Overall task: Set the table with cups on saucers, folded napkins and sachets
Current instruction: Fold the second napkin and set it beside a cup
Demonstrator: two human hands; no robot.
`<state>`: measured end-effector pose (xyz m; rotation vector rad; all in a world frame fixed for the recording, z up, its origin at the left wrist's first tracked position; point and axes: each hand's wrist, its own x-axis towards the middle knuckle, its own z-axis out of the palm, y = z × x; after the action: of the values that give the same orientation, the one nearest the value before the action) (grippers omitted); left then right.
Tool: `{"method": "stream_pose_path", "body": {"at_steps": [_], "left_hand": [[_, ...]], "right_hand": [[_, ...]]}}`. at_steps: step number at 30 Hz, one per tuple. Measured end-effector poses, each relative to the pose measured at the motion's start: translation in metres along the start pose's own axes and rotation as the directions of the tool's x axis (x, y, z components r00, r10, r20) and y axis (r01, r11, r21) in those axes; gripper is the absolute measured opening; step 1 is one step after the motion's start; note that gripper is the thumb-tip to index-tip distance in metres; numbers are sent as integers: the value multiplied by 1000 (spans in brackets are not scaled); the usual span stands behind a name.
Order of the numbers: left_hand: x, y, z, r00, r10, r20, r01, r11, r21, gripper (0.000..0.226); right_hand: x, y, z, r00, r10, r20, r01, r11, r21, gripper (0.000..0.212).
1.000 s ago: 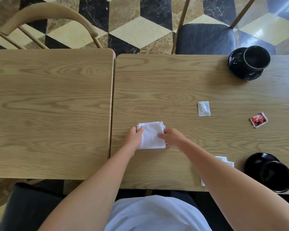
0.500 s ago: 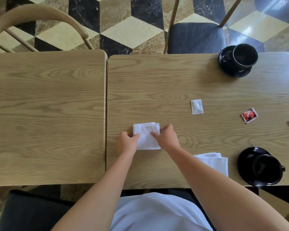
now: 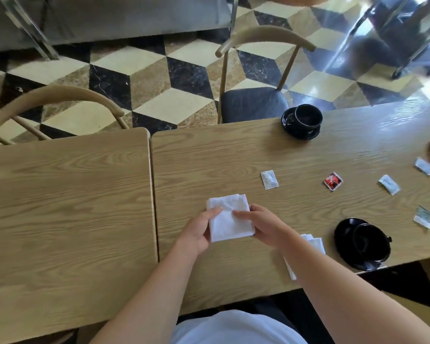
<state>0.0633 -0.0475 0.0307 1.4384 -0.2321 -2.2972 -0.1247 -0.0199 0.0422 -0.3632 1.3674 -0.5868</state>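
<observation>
- Step in hand: napkin folding. White napkin (image 3: 227, 218) lies on the right-hand bench (image 3: 209, 155), near its left edge, in front of the person.
- Left hand (image 3: 196, 232) grips the napkin's left edge, thumb on top, fingers curled at the side or under it.
- Right hand (image 3: 258, 225) pinches the right edge, thumb laid across the top; the rest of its fingers are hidden behind the cloth.
- Napkin looks already folded to a small square, layers showing at the far edge; near edge seems slightly lifted off the bench, cannot tell for sure.
- Second napkin (image 3: 313, 244) lies near the front edge of the bench, partly hidden under the right forearm.
- Near cup on saucer (image 3: 363, 242) at the right front; far cup on saucer (image 3: 302, 121) at the back edge by the chair (image 3: 253, 103).
- Sachets loose mid-bench: white sachet (image 3: 269, 180), red sachet (image 3: 333, 181), more white ones (image 3: 389, 184) further right, well apart from the cups.
- Judgement: cups done, napkins midway, sachets not yet placed.
- Next move likely: press the fold flat or carry the napkin to a place setting beside a cup. Needs both edges held even so the layers don't slip apart.
</observation>
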Motion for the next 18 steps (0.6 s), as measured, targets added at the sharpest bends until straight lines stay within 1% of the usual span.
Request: {"method": "stream_pose_path", "body": {"at_steps": [2,3,5,7,10,12,15,16,18], "left_hand": [[-10,5,19,997,32,72,-33,999,17,29],[-14,8,30,993,45,106,-48,998,33,34],[-21,15,52,986,69,153,-83,992,91,43],[-24,21,76,977,82,197,-114,981,159,46],[-27,29,110,968,91,232,-150,956,251,49],[-28,33,137,965,131,226,-200,928,315,48],[-28,37,183,960,248,133,-281,819,501,53],[-29,38,198,948,304,99,-305,767,565,56],[-25,40,224,899,434,58,-352,639,683,59]], "right_hand": [[-23,-8,-6,994,-59,-89,59,998,-4,47],[-34,-13,-10,989,-82,-121,83,996,6,46],[-58,-23,-20,979,-125,-162,131,991,28,40],[-79,-29,-30,965,-172,-199,186,981,54,36],[-105,-40,-41,928,-222,-301,271,953,134,38],[-116,-49,-50,894,-234,-382,308,941,143,44],[-121,-71,-66,826,-228,-516,295,954,50,50],[-120,-80,-71,791,-237,-564,291,957,5,51],[-115,-95,-84,706,-305,-639,296,947,-124,47]]}}
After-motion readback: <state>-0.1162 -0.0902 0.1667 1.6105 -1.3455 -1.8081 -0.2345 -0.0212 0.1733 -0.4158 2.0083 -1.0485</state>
